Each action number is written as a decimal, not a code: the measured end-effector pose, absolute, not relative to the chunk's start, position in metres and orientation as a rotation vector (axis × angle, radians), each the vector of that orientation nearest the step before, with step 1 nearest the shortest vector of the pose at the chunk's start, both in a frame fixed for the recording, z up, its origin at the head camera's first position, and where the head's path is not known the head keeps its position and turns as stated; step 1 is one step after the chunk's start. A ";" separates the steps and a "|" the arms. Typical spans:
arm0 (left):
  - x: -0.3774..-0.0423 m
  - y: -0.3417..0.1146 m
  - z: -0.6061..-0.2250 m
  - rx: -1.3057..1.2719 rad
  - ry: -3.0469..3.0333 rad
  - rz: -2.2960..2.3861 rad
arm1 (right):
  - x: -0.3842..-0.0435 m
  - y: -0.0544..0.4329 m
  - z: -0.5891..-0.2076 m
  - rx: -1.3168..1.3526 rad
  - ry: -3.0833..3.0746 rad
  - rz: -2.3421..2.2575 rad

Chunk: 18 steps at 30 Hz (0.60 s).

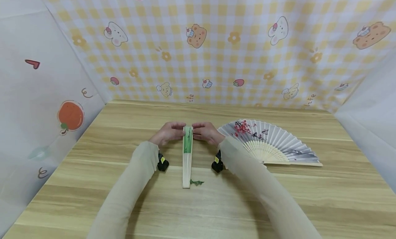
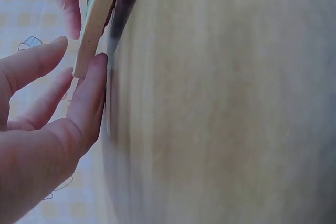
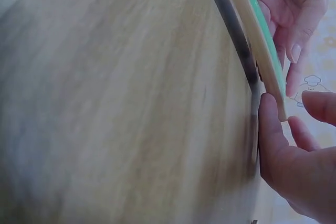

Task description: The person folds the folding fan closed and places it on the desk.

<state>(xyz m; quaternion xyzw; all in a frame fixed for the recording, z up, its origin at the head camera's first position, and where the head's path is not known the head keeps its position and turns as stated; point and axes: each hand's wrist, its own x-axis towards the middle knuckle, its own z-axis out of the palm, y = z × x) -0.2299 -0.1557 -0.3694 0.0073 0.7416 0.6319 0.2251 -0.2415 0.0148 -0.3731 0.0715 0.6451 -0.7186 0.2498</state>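
A folded hand fan (image 1: 187, 160) with green leaf and pale ribs lies lengthwise on the table, its green end pointing away from me. My left hand (image 1: 168, 133) is at the left side of that far end. In the left wrist view the left fingers (image 2: 93, 85) lie along the end of the fan, and the thumb is raised apart from it. My right hand (image 1: 208, 132) mirrors it on the right side; its fingers (image 3: 270, 116) reach the fan's tip, with the thumb held off. A green tassel (image 1: 197, 182) trails from the near end.
A spread fan (image 1: 287, 142) with a grey-white leaf and red blossoms lies to the right, partly behind the right sleeve (image 1: 247, 166). The wooden table (image 1: 92, 184) meets a yellow checked cloth (image 1: 216, 60) at the back and a white sheet (image 1: 37, 111) at the left.
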 end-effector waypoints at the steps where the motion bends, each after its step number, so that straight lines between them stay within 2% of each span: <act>1: -0.230 -0.156 -0.369 0.024 2.050 1.740 | -0.241 0.015 -0.373 0.200 1.754 -1.957; 12: -0.229 -0.158 -0.365 0.010 2.123 1.696 | -0.238 0.019 -0.368 0.207 1.777 -1.938; 18: -0.226 -0.157 -0.362 -0.002 2.092 1.749 | -0.232 0.028 -0.361 0.105 1.841 -1.892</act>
